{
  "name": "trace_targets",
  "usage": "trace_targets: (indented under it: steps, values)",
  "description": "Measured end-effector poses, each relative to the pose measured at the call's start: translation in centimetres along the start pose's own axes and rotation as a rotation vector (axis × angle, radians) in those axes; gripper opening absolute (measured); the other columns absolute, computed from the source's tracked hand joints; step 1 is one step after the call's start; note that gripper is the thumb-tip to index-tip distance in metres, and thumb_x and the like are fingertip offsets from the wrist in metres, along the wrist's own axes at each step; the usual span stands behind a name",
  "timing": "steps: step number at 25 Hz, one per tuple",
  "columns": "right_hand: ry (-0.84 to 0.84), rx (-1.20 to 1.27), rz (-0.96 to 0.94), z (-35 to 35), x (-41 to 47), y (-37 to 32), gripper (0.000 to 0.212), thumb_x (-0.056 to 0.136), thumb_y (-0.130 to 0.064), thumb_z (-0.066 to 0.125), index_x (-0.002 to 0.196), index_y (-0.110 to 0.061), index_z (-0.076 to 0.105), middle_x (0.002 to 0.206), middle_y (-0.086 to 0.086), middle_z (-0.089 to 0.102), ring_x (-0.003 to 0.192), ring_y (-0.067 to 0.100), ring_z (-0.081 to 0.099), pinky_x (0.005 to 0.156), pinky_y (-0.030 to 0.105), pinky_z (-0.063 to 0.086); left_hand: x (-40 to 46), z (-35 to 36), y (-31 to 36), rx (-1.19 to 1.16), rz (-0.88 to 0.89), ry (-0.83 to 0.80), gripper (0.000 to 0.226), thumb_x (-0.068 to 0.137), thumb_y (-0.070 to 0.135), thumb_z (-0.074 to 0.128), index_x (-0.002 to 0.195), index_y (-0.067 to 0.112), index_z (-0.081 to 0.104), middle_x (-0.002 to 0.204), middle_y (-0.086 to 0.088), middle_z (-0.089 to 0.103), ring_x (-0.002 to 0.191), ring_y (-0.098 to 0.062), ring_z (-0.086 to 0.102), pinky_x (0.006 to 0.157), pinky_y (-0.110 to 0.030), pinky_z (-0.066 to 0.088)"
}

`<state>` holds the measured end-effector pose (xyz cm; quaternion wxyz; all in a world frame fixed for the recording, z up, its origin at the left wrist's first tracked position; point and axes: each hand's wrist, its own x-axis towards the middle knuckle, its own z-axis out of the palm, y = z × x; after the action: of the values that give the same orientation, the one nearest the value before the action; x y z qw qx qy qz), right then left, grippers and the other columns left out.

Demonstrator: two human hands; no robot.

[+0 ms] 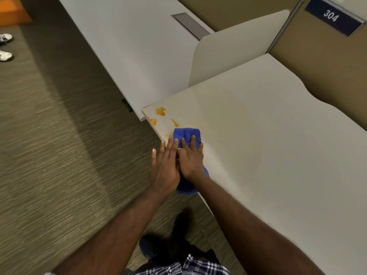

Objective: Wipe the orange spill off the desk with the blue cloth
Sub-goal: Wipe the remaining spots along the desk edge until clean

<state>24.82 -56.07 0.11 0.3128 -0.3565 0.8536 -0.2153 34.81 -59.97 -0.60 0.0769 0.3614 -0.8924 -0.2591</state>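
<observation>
The blue cloth (186, 134) lies on the near left edge of the pale desk (268, 135), with part of it hanging over the edge below my wrists. My right hand (190, 157) presses flat on the cloth, fingers spread. My left hand (165, 163) lies flat beside it at the desk edge, its fingertips touching the cloth's left side. Orange spill patches (160, 111) sit at the desk's far left corner, just beyond the cloth, with smaller streaks (174, 122) closer to it.
A rounded divider panel (234, 46) stands at the desk's far end. Beyond it is a grey desk (129, 36). Carpet floor (59, 135) fills the left. Another person's white shoes (6, 46) are far left. A "304" sign (331, 16) hangs at the top right.
</observation>
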Motion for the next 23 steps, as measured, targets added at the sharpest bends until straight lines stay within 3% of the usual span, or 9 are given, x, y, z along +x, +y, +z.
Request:
trace_targets:
  steps: [2, 5, 7, 10, 14, 18, 23]
  values:
    - [-0.014, 0.162, -0.067, -1.0, -0.2, 0.1, 0.050, 0.105, -0.022, 0.021, 0.154, -0.017, 0.025, 0.165, 0.005, 0.008, 0.152, 0.019, -0.006, 0.123, 0.037, -0.006, 0.3, 0.2, 0.5, 0.001, -0.006, -0.004, 0.060, 0.103, 0.034, 0.033, 0.155, 0.021, 0.005, 0.165, 0.000, -0.003, 0.151, -0.019, -0.007, 0.121, -0.045, -0.006]
    - [0.210, 0.440, -0.060, -3.2, -1.2, 2.0, 0.043, 0.104, -0.019, 0.031, 0.144, -0.019, 0.045, 0.156, 0.003, 0.038, 0.146, 0.017, 0.030, 0.119, 0.032, 0.023, 1.3, 1.1, 1.9, 0.033, 0.020, -0.031, 0.066, 0.100, 0.048, 0.034, 0.155, 0.020, 0.011, 0.165, -0.004, -0.003, 0.151, -0.022, -0.008, 0.119, -0.047, -0.009]
    - [0.377, 0.327, -0.059, -4.6, -1.7, 4.5, 0.040, 0.102, -0.021, 0.035, 0.136, -0.017, 0.054, 0.150, 0.004, 0.047, 0.142, 0.020, 0.039, 0.115, 0.035, 0.032, 2.3, 2.2, 3.1, 0.128, 0.034, -0.061, 0.075, 0.094, 0.062, 0.032, 0.154, 0.022, 0.012, 0.164, -0.005, -0.008, 0.151, -0.026, -0.010, 0.118, -0.051, -0.008]
    - [0.434, 0.105, -0.048, -6.1, -1.6, 8.2, 0.049, 0.097, -0.036, 0.031, 0.135, -0.016, 0.055, 0.151, 0.003, 0.045, 0.146, 0.022, 0.032, 0.117, 0.043, 0.030, 3.0, 3.8, 4.1, 0.211, -0.016, -0.094, 0.085, 0.090, 0.068, 0.036, 0.155, 0.023, 0.004, 0.164, -0.007, -0.010, 0.151, -0.029, -0.010, 0.118, -0.052, -0.007]
    - [0.461, -0.031, -0.086, -7.2, -0.3, 10.7, 0.054, 0.097, -0.046, 0.030, 0.137, -0.018, 0.053, 0.154, 0.002, 0.042, 0.147, 0.021, 0.027, 0.117, 0.042, 0.025, 1.4, 5.4, 3.9, 0.236, -0.083, 0.042, 0.070, 0.096, 0.046, 0.040, 0.155, 0.021, 0.011, 0.164, -0.008, 0.007, 0.151, -0.028, 0.007, 0.120, -0.048, 0.004]
    - [0.400, -0.182, -0.139, -6.7, 0.8, 11.6, 0.054, 0.098, -0.043, 0.032, 0.140, -0.017, 0.050, 0.155, 0.004, 0.040, 0.150, 0.023, 0.021, 0.119, 0.043, 0.019, 0.4, 6.4, 3.9, 0.226, -0.182, 0.124, 0.062, 0.098, 0.038, 0.036, 0.154, 0.017, 0.020, 0.162, -0.011, 0.016, 0.150, -0.030, 0.014, 0.120, -0.047, 0.012]
    - [0.429, -0.255, -0.189, -5.9, 0.2, 12.9, 0.051, 0.099, -0.037, 0.034, 0.142, -0.015, 0.049, 0.155, 0.005, 0.038, 0.151, 0.024, 0.017, 0.122, 0.039, 0.007, 4.0, 5.4, 3.3, 0.150, -0.277, 0.135, 0.060, 0.101, 0.033, 0.032, 0.154, 0.013, 0.012, 0.163, -0.015, 0.006, 0.151, -0.033, 0.001, 0.122, -0.050, 0.009]
